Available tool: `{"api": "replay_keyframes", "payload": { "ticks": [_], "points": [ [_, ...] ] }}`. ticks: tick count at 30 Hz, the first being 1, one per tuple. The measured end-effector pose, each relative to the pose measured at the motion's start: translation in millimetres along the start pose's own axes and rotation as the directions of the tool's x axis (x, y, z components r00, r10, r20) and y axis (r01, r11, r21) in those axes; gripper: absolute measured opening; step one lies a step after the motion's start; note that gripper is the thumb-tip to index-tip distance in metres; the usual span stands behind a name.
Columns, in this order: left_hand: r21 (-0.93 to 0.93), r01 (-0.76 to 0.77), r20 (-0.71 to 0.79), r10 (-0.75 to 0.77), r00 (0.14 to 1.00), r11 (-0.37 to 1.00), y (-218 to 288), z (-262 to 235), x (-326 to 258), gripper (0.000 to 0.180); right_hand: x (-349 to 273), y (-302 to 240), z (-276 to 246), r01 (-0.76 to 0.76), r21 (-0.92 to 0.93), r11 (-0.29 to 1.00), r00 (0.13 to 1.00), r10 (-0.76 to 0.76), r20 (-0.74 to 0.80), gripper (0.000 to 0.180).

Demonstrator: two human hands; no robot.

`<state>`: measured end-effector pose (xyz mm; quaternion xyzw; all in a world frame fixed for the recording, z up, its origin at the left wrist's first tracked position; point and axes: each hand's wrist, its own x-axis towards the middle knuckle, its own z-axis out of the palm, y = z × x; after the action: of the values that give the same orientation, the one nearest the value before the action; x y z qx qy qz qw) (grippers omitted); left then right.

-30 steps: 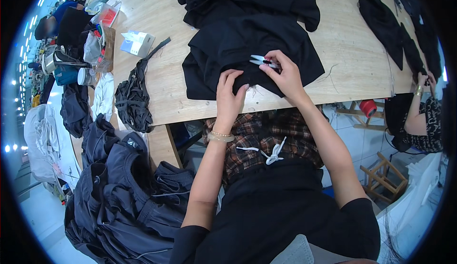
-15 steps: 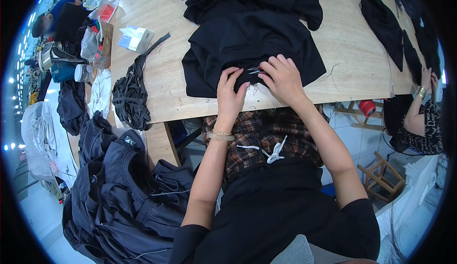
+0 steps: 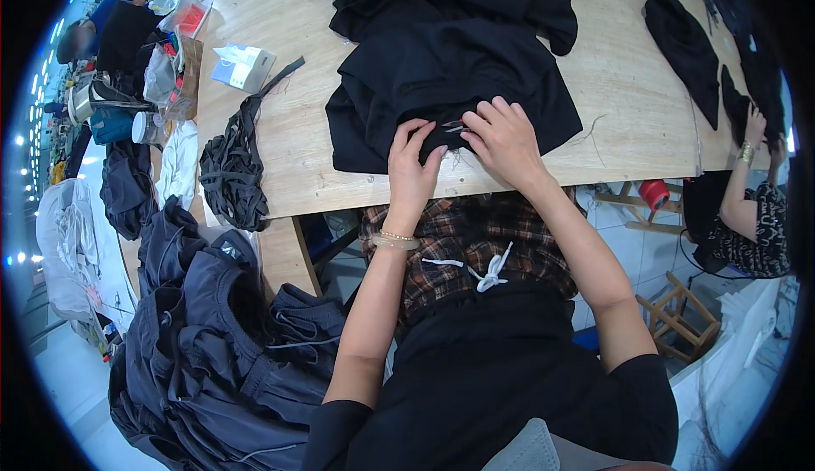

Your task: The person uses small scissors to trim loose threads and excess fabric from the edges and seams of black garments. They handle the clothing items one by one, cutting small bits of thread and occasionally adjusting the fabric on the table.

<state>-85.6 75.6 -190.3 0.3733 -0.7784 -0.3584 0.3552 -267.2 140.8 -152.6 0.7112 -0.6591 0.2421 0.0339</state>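
A black garment (image 3: 475, 67) lies bunched on the wooden table in front of me, its near edge close to the table's front. My left hand (image 3: 412, 161) grips the cloth at that edge, fingertips and thumb pressed onto the fabric. In my right hand (image 3: 505, 141) is a pair of thread snips (image 3: 453, 124), mostly covered by my curled fingers. Their short metal blades point left toward the left fingertips, just above the cloth. A few loose threads (image 3: 458, 158) lie on the wood between my two hands.
Dark fabric strips (image 3: 233, 174) and a tissue box (image 3: 243, 69) are on the table (image 3: 297, 131) to the left. Dark garments (image 3: 212, 344) are heaped at lower left. Black cloth pieces (image 3: 683, 46) lie at right, near a co-worker's hand (image 3: 754, 127). Wooden stools (image 3: 679, 318) stand below.
The snips' blades look closer together, and less of their red part shows. My hands have barely moved. The co-worker's hands at the far right have shifted over the cloth.
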Motion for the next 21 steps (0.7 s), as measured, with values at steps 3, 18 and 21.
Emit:
{"api": "replay_keyframes", "payload": {
  "ticks": [3, 18, 21],
  "points": [
    [-0.002, 0.001, -0.003, -0.001, 1.0, 1.0, 1.5, 0.0, 0.0, 0.04, -0.1, 0.4, 2.4, -0.004, 0.001, 1.0, 1.0, 0.004, -0.004, 0.021],
    [0.205, -0.068, -0.036, 0.077, 0.996, 0.976, 6.5, 5.8, 1.6, 0.029, 6.2, 15.0, 24.4, -0.373, 0.902, 0.218, 0.803, 0.563, 0.196, 0.021],
    [0.398, -0.086, -0.058, 0.119, 0.991, 0.913, 11.7, 15.0, 2.7, 0.027, 5.6, 13.9, 23.5, -0.375, 0.904, 0.206, 0.801, 0.562, 0.205, 0.021]
  ]
}}
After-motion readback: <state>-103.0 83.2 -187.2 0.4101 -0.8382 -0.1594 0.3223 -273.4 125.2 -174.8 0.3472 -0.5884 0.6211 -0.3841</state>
